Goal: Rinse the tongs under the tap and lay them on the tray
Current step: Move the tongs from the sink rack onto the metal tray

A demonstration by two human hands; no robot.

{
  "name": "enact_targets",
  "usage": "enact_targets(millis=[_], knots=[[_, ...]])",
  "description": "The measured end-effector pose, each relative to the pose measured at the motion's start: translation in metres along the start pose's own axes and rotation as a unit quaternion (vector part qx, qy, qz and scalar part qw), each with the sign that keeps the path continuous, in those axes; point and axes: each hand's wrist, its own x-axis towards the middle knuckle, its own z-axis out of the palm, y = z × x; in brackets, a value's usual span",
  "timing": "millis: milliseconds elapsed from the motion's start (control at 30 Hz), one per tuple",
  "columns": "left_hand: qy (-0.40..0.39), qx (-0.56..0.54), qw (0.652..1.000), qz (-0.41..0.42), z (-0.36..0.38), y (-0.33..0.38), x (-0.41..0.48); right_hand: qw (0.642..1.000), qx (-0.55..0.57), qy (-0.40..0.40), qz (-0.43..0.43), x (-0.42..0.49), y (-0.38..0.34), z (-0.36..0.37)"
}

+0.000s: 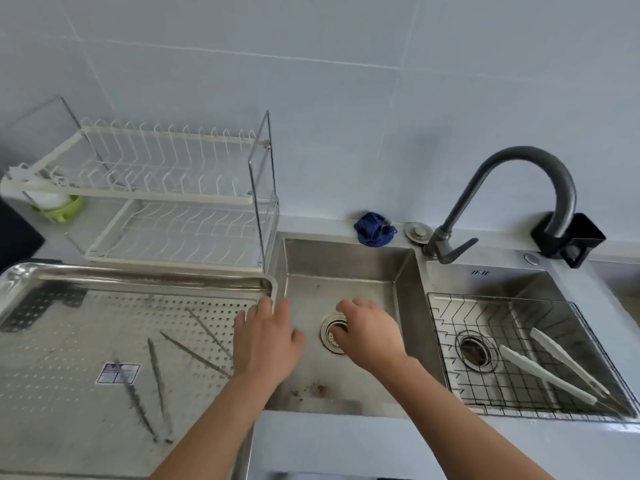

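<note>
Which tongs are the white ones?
The white tongs in the wire basket in the right sink; the two pairs on the tray are thin bare metal.

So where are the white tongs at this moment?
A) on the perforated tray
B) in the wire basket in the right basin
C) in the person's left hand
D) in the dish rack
B: the white tongs lie in the wire basket in the right basin, while the left hand and the right hand are over the left basin, gripping nothing.
</note>
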Motion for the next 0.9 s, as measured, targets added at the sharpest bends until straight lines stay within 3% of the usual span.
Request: enact_targets(millis=[600,900], knots=[[-0.03,-0.014,0.986,0.165,0.068,0.253,0.011,0.987,-0.005,0.017,0.163,-0.074,0.257,-0.061],[-0.046,-0.006,0.99,0.136,0.134,0.321,0.014,0.97,-0.087,-0.032,0.223,-0.096,0.391,-0.06]])
